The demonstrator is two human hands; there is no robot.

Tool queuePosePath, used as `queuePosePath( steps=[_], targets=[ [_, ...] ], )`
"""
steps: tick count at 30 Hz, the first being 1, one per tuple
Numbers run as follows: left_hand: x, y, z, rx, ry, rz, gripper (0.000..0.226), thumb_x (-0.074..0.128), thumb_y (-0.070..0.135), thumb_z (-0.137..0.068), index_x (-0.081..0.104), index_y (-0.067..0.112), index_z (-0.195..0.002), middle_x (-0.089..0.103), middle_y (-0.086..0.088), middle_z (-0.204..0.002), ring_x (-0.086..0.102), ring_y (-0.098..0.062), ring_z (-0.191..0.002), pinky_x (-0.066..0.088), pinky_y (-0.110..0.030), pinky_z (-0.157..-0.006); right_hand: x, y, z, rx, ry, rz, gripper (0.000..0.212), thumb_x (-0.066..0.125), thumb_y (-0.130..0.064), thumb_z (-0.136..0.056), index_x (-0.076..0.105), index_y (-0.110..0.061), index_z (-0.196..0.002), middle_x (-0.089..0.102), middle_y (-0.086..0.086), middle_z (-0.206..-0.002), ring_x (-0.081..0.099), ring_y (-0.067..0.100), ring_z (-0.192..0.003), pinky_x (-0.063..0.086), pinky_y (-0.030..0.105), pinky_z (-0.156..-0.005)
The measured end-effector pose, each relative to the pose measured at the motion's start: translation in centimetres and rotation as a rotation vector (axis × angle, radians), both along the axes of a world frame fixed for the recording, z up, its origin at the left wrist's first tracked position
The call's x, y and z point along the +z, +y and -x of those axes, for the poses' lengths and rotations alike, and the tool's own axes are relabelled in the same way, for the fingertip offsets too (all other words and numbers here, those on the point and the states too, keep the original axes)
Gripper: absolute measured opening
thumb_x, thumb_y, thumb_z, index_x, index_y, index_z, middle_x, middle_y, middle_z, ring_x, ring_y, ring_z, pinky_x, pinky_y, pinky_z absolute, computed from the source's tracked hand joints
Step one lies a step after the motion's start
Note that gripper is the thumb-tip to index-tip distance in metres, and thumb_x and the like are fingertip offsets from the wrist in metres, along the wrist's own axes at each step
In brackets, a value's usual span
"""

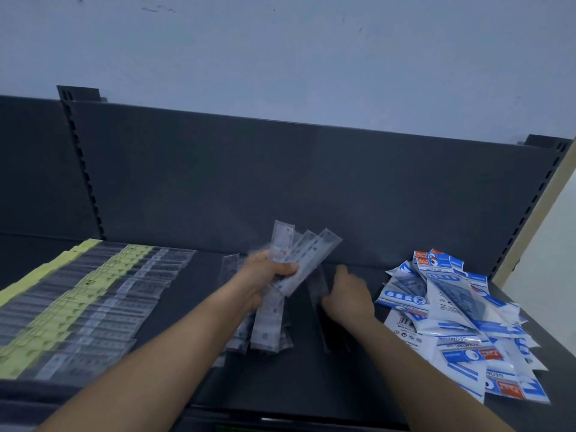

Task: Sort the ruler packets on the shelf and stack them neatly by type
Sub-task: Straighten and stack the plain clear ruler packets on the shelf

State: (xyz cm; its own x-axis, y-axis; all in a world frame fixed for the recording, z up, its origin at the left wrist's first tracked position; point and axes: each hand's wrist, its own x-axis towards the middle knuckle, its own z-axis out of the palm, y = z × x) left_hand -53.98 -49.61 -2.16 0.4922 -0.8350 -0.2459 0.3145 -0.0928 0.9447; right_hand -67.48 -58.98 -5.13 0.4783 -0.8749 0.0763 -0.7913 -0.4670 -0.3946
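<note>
The left hand [268, 275] grips a fan of clear packets [300, 255], thumb across their front, and holds them raised above the shelf [311, 385] with their tops spread toward the back panel [280, 182]. Directly under that hand a loose pile [265, 325] of the same clear packets lies on the shelf, running front to back. The right hand [349, 294] is low over the shelf just right of the pile, its fingers at a single clear packet [319, 291] lying there; motion blur hides whether it grips the packet or only touches it. On the left part of the shelf, sorted packets lie in overlapping rows: yellow-topped ones [78, 291] and, beside them, a clear-topped row [137, 294]. On the right a jumbled heap of blue-and-white packets [452, 307] lies near the shelf's edge, well apart from the rows. A pale wall [280, 57] rises behind the panel.
</note>
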Motion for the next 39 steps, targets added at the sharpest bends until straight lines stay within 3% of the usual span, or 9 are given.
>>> queuePosePath(
  steps=[3,5,12,15,18,21,26,31,39],
  targets=[
    [0.0,0.0,0.0,-0.019,0.000,-0.004,0.024,0.070,0.000,-0.081,0.065,0.003,-0.104,0.070,-0.010,-0.071,0.066,-0.018,-0.051,0.050,-0.026,-0.044,0.3,0.2,-0.1,0.081,-0.075,0.331,0.079,0.068,-0.032,-0.083,0.025,-0.016,-0.148,0.031,0.010,-0.149,0.034,0.029,-0.132,0.036,0.038,-0.102],
    [0.1,0.2,0.1,-0.048,-0.010,-0.006,0.021,0.070,0.000,-0.082,0.067,0.004,-0.103,0.071,-0.010,-0.073,0.068,-0.018,-0.054,0.051,-0.026,-0.046,0.3,-0.1,-0.5,0.129,-0.156,0.524,0.083,0.075,-0.023,-0.076,0.035,-0.019,-0.148,0.033,0.011,-0.154,0.036,0.031,-0.137,0.038,0.043,-0.102],
    [0.8,0.3,0.1,-0.120,0.091,0.072,0.013,0.056,0.016,-0.096,0.065,0.008,-0.095,0.068,-0.007,-0.068,0.063,-0.014,-0.051,0.049,-0.021,-0.044,0.8,-1.4,-0.3,0.306,-0.330,0.885,0.027,0.053,-0.015,-0.075,0.075,-0.021,-0.090,0.074,-0.001,-0.100,0.066,0.030,-0.108,0.044,0.035,-0.088],
    [1.0,0.3,-0.5,-0.110,0.089,0.073,0.015,0.050,0.014,-0.098,0.062,0.007,-0.104,0.069,-0.006,-0.074,0.059,-0.014,-0.051,0.047,-0.021,-0.043,1.5,-0.8,0.0,0.248,-0.402,0.661,0.010,0.057,-0.007,-0.086,0.062,-0.016,-0.083,0.067,0.000,-0.077,0.066,0.031,-0.078,0.038,0.031,-0.065],
    [0.9,0.2,-0.9,-0.001,0.082,0.064,0.019,0.046,0.014,-0.100,0.060,0.004,-0.105,0.072,-0.010,-0.086,0.060,-0.016,-0.057,0.048,-0.026,-0.048,2.3,0.1,0.0,0.230,-0.566,0.265,0.001,0.048,-0.015,-0.097,0.049,-0.015,-0.097,0.062,-0.002,-0.078,0.058,0.021,-0.070,0.041,0.033,-0.064],
    [0.9,0.4,-1.0,0.055,0.135,0.080,0.021,0.040,0.011,-0.099,0.058,0.003,-0.107,0.072,-0.016,-0.102,0.061,-0.020,-0.067,0.048,-0.030,-0.055,3.1,0.9,-0.4,0.278,-0.786,-0.079,0.013,0.051,-0.011,-0.097,0.043,-0.016,-0.088,0.046,-0.009,-0.066,0.042,0.004,-0.055,0.038,0.025,-0.058],
    [0.8,0.4,-0.6,0.013,0.032,0.198,0.012,0.048,0.010,-0.098,0.058,0.007,-0.105,0.073,-0.012,-0.094,0.062,-0.026,-0.082,0.048,-0.032,-0.062,3.3,1.1,-0.5,0.322,-0.904,-0.436,0.011,0.063,-0.018,-0.093,0.059,-0.008,-0.093,0.068,0.015,-0.080,0.065,0.023,-0.072,0.055,0.041,-0.070],
    [0.9,0.5,-0.2,0.060,0.006,0.315,0.030,0.073,0.011,-0.079,0.064,0.010,-0.107,0.070,-0.006,-0.082,0.063,-0.019,-0.070,0.050,-0.031,-0.062,2.7,1.4,-0.3,0.348,-0.978,-0.543,0.017,0.070,-0.011,-0.086,0.064,-0.009,-0.102,0.073,0.011,-0.090,0.071,0.020,-0.079,0.058,0.034,-0.070],
    [0.7,0.0,0.3,0.124,-0.035,0.188,0.022,0.063,0.007,-0.090,0.063,0.003,-0.111,0.063,-0.004,-0.073,0.053,-0.011,-0.052,0.041,-0.022,-0.044,2.0,0.9,0.3,0.258,-0.921,-0.548,0.014,0.071,-0.011,-0.086,0.062,-0.011,-0.096,0.071,0.016,-0.095,0.069,0.024,-0.082,0.059,0.039,-0.074]
  ],
)
